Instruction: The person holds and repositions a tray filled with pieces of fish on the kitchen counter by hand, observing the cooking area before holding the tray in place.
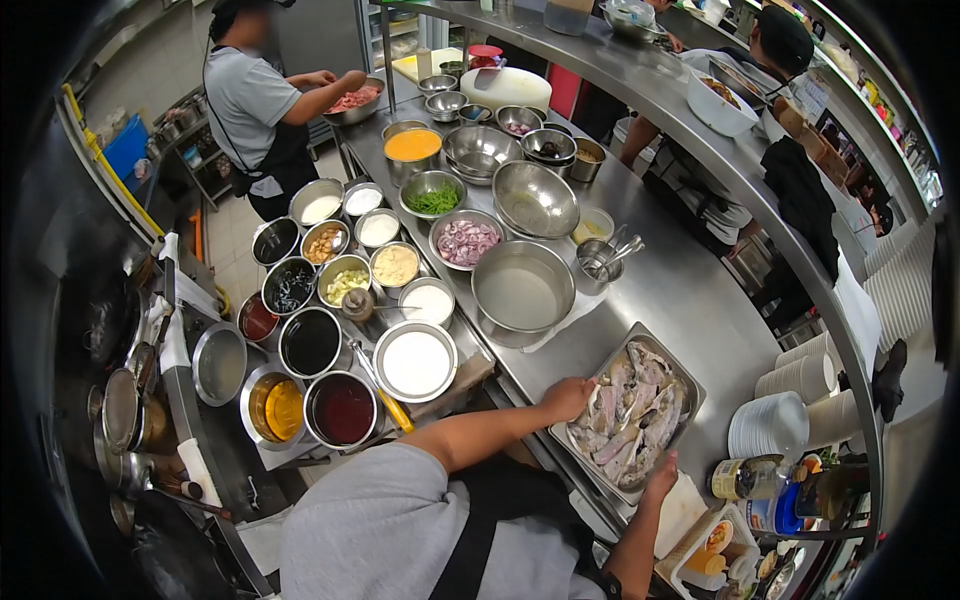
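A rectangular metal tray (694, 385) filled with pieces of raw seafood or meat (630, 415) lies at the front edge of the steel counter. My left hand (568, 399) grips its left rim, fingers closed. At its lower right corner, my right hand (660, 478) is closed on the rim, its fingers partly hidden. Just behind the tray stands a large metal pot (523, 288) of cloudy liquid. Beside that pot is a small metal container (598, 268) with spoons in it.
Many metal bowls of ingredients, one with white liquid (416, 362), stand at left. Stacked white bowls (768, 428) and bottles (745, 478) are at right. An overhead shelf (720, 150) curves above. A co-worker (250, 100) handles meat in a bowl at upper left; other people stand beyond the shelf.
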Available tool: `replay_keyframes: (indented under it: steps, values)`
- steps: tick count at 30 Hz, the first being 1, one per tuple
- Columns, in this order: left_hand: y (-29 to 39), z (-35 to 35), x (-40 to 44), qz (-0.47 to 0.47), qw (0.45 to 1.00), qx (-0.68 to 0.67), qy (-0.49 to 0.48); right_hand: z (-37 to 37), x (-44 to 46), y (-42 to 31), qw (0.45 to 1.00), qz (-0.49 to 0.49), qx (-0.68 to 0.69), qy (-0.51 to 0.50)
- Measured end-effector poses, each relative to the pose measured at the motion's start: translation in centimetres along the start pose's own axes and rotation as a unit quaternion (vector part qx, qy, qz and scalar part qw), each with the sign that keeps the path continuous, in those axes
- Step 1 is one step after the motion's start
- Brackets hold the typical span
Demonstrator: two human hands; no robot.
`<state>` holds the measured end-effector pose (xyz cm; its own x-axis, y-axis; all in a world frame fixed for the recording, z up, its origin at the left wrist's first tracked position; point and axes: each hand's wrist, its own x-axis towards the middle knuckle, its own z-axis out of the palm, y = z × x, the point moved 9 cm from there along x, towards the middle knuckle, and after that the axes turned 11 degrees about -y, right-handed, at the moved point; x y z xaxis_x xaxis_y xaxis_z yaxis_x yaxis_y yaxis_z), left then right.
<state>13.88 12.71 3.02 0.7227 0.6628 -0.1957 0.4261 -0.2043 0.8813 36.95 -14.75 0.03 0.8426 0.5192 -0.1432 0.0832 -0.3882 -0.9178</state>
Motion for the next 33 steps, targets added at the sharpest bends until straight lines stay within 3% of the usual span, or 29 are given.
replay_keyframes:
  steps: [6,9,18,21,25,30,33]
  values:
    - [0.2,-0.1,-0.1,0.009,1.000,-0.007,0.001,-0.2,0.2,0.1,0.998,0.004,-0.055,-0.010]
    - [-0.1,-0.1,0.0,0.009,1.000,-0.007,0.005,-0.3,0.5,0.2,0.996,-0.064,-0.035,0.050]
    - [-0.3,0.0,-0.3,-0.016,0.999,-0.045,-0.020,0.2,-1.0,-1.9,0.998,0.018,-0.055,0.013]
    - [-0.1,-0.2,-0.5,-0.018,0.998,-0.055,-0.025,-0.3,0.4,0.5,0.997,-0.010,-0.065,0.033]
    - [-0.1,-0.2,-0.4,-0.013,0.999,-0.041,-0.020,0.1,-0.1,-0.3,0.999,0.028,-0.036,0.003]
    - [-0.7,0.0,-0.2,-0.032,0.998,-0.047,-0.023,-0.2,-0.5,-0.2,0.998,0.016,-0.009,0.056]
    - [-1.5,0.5,0.2,-0.042,0.998,-0.049,-0.026,-0.1,-0.1,0.3,0.997,0.068,-0.029,-0.012]
